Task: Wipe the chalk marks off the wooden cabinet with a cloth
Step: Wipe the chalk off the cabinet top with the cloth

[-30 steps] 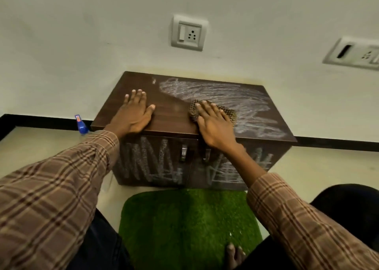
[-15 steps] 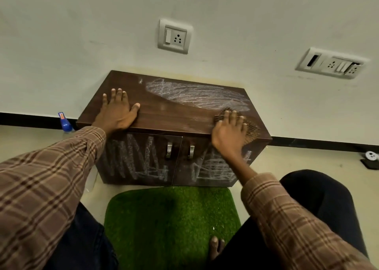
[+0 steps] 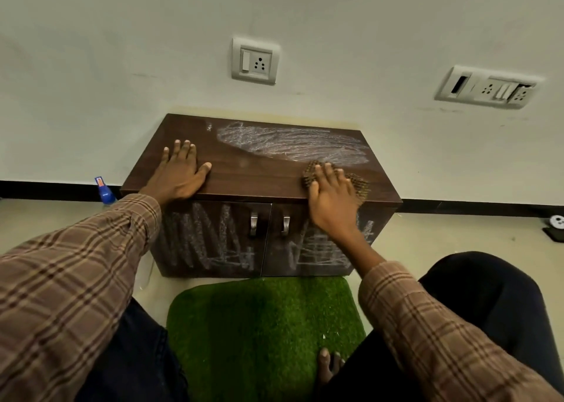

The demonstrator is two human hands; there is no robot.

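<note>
The wooden cabinet (image 3: 244,169) serves as landmark. Left of it, on the floor by the wall, stands a blue spray bottle (image 3: 104,190). On the cabinet's left top the left hand (image 3: 180,176) lies flat and open, fingers spread, gripping nothing, bracing the cabinet. The near half of the top is bare wood; a broad patch of chalk marks (image 3: 293,142) covers the back right. At the front right, the right hand (image 3: 331,192) presses flat on a brown woven cloth (image 3: 360,186), palm down rather than closed around it. Both doors below carry heavy chalk scribbles (image 3: 210,240).

Risks, as a judgement: the cloth sits close to the front edge and could slide off with an outward stroke; a loose flat press may smear chalk across the cleaned wood instead of lifting it; a loaded cloth would respread dust; a sleeve could brush the door scribbles.

The room: a pale wall behind the cabinet with a socket plate (image 3: 255,61) above it and a wider switch panel (image 3: 488,87) up to the right, a dark skirting, a pale floor, and a green turf mat (image 3: 259,325) in front.
</note>
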